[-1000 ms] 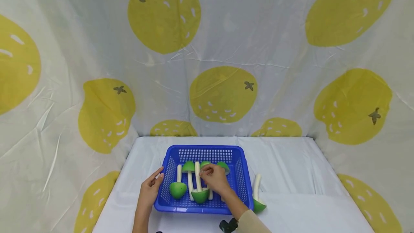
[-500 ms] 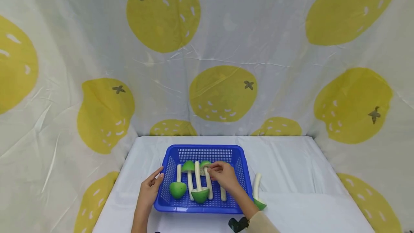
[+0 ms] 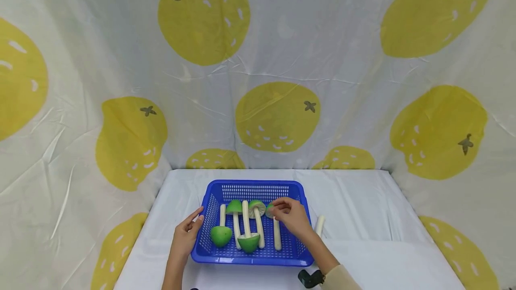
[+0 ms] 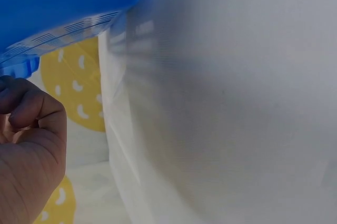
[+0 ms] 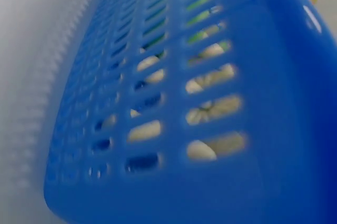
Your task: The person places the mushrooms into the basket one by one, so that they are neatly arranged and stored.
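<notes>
A blue plastic basket point(image 3: 230, 261) with slotted walls holds several toy mushrooms with green caps and white stems. My left hand point(image 3: 186, 236) is at its left rim, index finger and thumb touching the edge; in the left wrist view this hand point(image 4: 34, 134) has bent fingers just below the rim. My right hand point(image 3: 293, 219) is over the rightmost mushroom point(image 3: 277, 236), hiding part of its cap, with thumb and index finger apart beside it. To its left lie a tilted mushroom point(image 3: 259, 227) and a cap-down one point(image 3: 248, 243). The right wrist view looks through the basket wall point(image 5: 263, 182).
One more mushroom point(image 3: 320, 223) lies outside the basket on the right, mostly covered by my right forearm. A white cloth point(image 3: 363, 218) covers the table. Curtains point(image 3: 346, 115) printed with yellow lemons enclose the back and sides.
My right hand has moved rightward from above the middle mushrooms to the rightmost one, uncovering the tilted mushroom. My left hand has stayed at the rim.
</notes>
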`<state>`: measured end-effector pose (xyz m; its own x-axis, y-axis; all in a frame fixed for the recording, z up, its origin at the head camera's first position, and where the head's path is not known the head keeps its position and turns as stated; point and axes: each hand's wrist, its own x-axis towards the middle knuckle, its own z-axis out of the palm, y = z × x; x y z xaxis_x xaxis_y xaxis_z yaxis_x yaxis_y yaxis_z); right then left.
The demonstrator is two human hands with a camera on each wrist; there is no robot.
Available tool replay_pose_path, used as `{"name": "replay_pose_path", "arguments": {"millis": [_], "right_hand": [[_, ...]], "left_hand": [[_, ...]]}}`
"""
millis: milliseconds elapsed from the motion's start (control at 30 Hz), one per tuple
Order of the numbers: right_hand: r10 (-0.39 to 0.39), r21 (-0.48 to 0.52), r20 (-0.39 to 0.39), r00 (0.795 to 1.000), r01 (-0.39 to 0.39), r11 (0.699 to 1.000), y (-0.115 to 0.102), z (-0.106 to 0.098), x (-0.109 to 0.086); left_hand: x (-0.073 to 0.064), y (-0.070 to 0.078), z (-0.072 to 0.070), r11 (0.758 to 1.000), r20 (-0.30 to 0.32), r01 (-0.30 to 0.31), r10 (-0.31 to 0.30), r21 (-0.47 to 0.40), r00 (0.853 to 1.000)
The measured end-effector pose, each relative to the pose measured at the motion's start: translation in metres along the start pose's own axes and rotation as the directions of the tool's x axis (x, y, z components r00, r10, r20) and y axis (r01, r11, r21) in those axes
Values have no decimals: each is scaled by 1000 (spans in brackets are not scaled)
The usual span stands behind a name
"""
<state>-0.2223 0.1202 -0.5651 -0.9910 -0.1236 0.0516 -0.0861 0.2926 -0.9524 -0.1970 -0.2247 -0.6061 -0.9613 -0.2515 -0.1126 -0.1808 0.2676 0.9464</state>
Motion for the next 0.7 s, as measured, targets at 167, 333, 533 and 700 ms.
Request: {"name": "replay_pose_path", "arguments": {"millis": [167, 333, 533, 700], "right_hand": [[-28, -32, 5, 1000, 28, 999, -4, -15, -3], [-29, -84, -42, 999, 26, 996, -9, -30, -7], [-32, -114, -110, 993, 19, 993, -12, -47, -10], [-53, -125, -120, 991, 37, 991, -7, -61, -12]], "left_hand": [[0, 1, 0, 1000, 4, 6, -6, -1, 1000], [-1, 1, 0, 1000, 11, 2, -2, -11, 1000], [-2, 3, -1, 1000, 17, 8, -8, -16, 1000], [-2, 3, -1, 1000, 12, 18, -18, 0, 1000]]}}
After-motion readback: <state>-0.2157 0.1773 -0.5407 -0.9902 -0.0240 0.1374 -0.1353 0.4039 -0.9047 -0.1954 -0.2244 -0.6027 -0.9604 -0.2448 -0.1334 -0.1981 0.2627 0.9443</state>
